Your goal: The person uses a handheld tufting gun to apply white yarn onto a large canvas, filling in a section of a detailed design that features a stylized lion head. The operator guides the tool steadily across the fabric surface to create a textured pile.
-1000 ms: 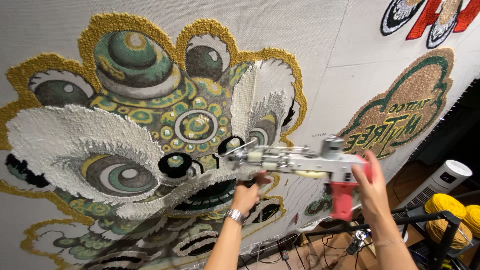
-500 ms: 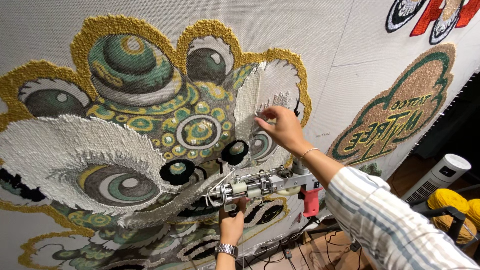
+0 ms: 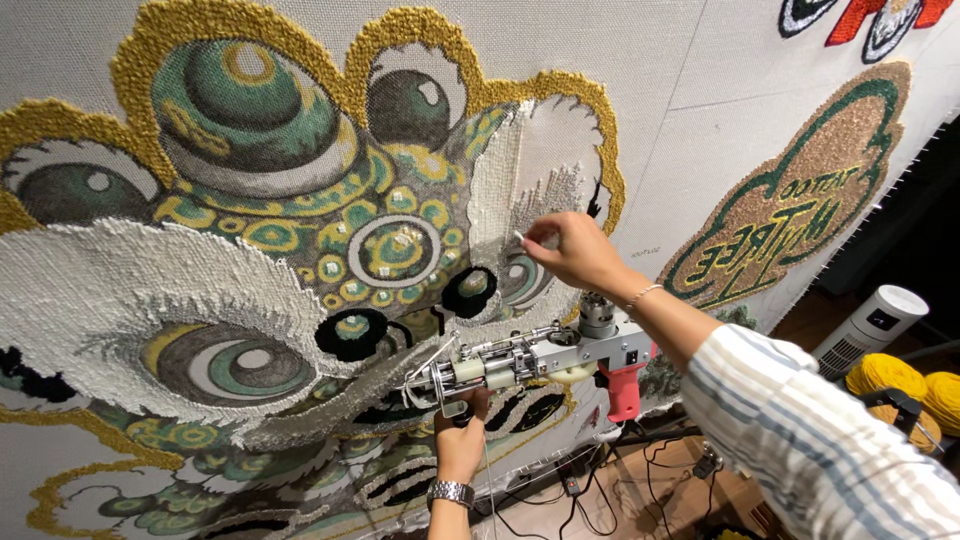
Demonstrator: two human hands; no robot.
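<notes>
The left hand [image 3: 462,440] grips the tufting gun [image 3: 530,355] from below; above it, the right hand [image 3: 570,250] seems to pinch white yarn at the tufted canvas [image 3: 660,120], bare cloth beyond.

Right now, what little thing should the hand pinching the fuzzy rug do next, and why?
Probably pull that pinched bit of white yarn gently away from the cloth. The right hand has its fingertips closed on a small white strand at the edge of the white tufted patch, while the left hand alone holds the tufting gun off the rug, so tufting seems paused.
</notes>
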